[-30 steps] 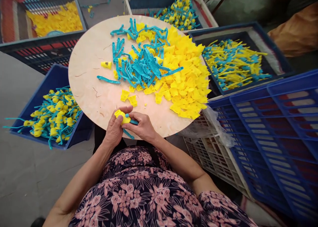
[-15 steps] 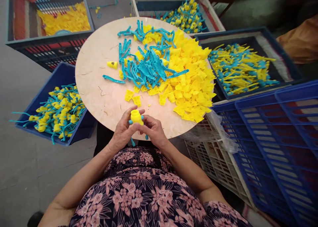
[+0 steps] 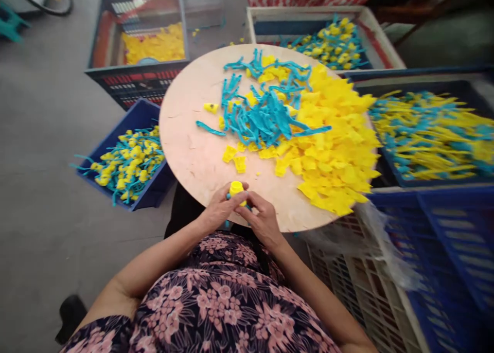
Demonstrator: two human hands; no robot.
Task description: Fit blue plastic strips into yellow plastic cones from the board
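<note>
Between my hands, just over the near edge of the round table, is a small hollow yellow plastic piece (image 3: 236, 187) with a round neck, upright. Blue shows at its sides and a blue end hangs below it. My left hand (image 3: 219, 209) is closed around the yellow piece, thumb across its front. The fingers of my right hand (image 3: 264, 218) are closed at its right side, pinching the blue plastic strip (image 3: 248, 207); my fingers partly hide it. Ahead on the table lie a heap of blue plastic strips (image 3: 266, 117) and loose yellow pieces (image 3: 240, 163).
A large pile of yellow pieces (image 3: 335, 137) covers the right of the round table (image 3: 185, 137). A blue crate (image 3: 144, 196) at left and a white-rimmed crate (image 3: 266, 14) behind hold yellow-and-blue pieces. More fill a dark crate (image 3: 420, 180) at right, above a blue crate (image 3: 455, 229).
The view has shifted, so the table and crates appear farther right and slightly lower. Both hands stay together at the yellow piece; my right fingers have closed in lower beside it.
</note>
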